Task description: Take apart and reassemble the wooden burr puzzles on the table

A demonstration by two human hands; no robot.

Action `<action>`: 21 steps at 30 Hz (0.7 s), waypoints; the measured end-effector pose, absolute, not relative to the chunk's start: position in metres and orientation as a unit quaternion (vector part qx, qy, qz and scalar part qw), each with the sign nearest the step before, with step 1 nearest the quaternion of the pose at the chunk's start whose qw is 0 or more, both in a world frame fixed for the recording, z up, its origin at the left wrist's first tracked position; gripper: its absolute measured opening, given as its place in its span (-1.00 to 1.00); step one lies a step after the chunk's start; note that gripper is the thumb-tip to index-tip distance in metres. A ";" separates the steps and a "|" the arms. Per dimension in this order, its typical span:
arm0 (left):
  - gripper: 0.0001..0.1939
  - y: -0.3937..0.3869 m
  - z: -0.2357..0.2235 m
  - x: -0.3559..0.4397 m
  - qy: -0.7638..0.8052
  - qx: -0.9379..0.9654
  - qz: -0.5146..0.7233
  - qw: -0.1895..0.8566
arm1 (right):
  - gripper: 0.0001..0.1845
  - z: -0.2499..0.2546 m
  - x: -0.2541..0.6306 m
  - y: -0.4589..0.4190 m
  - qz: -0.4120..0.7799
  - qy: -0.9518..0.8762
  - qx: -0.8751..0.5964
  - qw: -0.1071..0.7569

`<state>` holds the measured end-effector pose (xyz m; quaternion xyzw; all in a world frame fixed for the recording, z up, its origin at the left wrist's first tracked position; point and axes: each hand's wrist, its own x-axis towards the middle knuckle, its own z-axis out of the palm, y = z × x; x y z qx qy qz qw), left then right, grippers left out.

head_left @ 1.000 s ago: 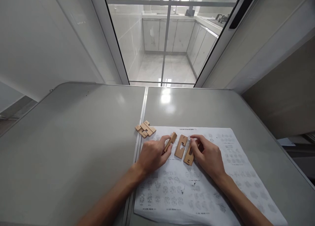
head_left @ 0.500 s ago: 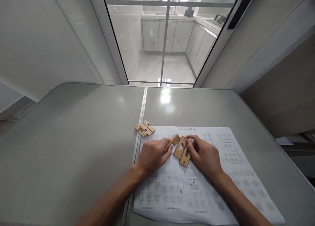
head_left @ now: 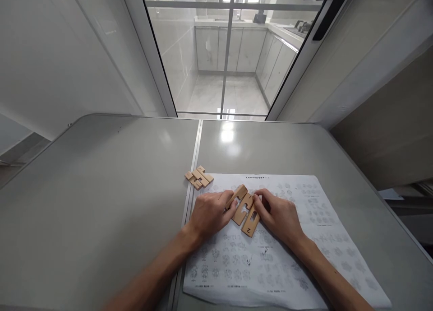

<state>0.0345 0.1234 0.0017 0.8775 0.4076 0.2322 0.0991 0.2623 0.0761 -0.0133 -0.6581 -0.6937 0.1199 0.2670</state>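
Observation:
A notched wooden puzzle piece [head_left: 241,191] is pinched, tilted on its edge, between the thumb and fingers of my left hand [head_left: 209,214]. Beside it on the printed sheet lies a second notched wooden piece [head_left: 239,214]. To the right of that is a slotted wooden piece marked 2 [head_left: 249,230]; the closed fingertips of my right hand [head_left: 281,215] grip its upper right side. Part of the left-hand piece is hidden behind my thumb and fingers.
Several more wooden pieces [head_left: 199,177] lie grouped at the sheet's upper left corner, over the table's metal seam [head_left: 195,150]. The creased paper sheet [head_left: 324,275] carries rows of small printed diagrams. Beyond the grey table [head_left: 135,166] stands a glass door.
My right hand has shifted slightly left. The middle piece and the piece marked 2 have slid left and toward me, closer to the left-hand piece. My left hand stays put.

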 end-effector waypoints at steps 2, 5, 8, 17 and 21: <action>-0.88 0.123 0.001 0.035 0.413 0.876 0.233 0.091 | -0.61 -0.014 0.262 0.076 0.125 -0.695 -0.658 0.262; -0.89 0.123 0.000 0.035 0.419 0.875 0.229 0.079 | -0.62 -0.013 0.262 0.076 0.129 -0.701 -0.652 0.257; -0.88 0.123 -0.001 0.035 0.419 0.877 0.224 0.070 | -0.61 -0.010 0.260 0.076 0.124 -0.705 -0.648 0.260; -0.87 0.124 0.004 0.034 0.422 0.879 0.213 0.066 | -0.63 -0.009 0.255 0.076 0.122 -0.717 -0.637 0.256; -0.86 0.124 0.005 0.033 0.426 0.879 0.205 0.060 | -0.65 -0.010 0.254 0.077 0.125 -0.716 -0.636 0.259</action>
